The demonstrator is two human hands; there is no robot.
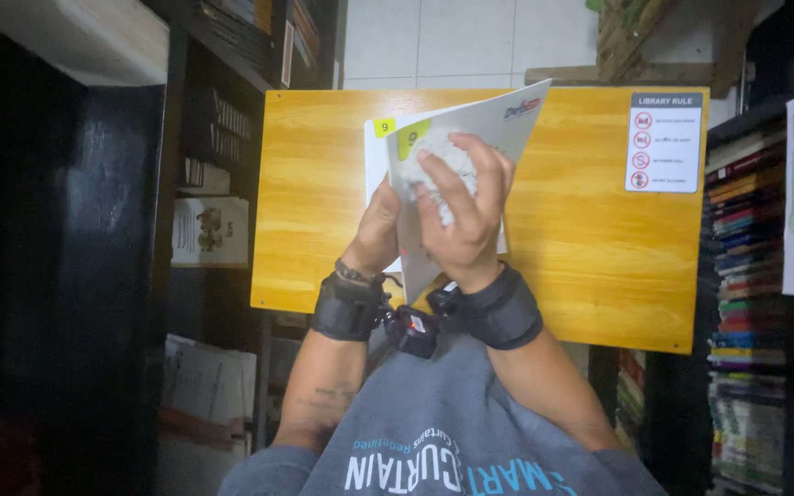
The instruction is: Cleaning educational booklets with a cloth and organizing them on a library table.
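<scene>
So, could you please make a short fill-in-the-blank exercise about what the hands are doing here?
1. The right hand presses a crumpled white ____ against the booklet's cover.
2. The left hand holds the thin white booklet by its ____ edge.
3. Below the booklet lies a ____ wooden table.
4. A white rules sign sits at the table's ____ corner.

Missing words: cloth; left; yellow; upper right

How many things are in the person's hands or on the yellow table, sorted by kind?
White booklet, held up by the left hand: 1
Crumpled white cloth, pressed on it by the right hand: 1
Rules sign on the table: 1
Total: 3
</scene>
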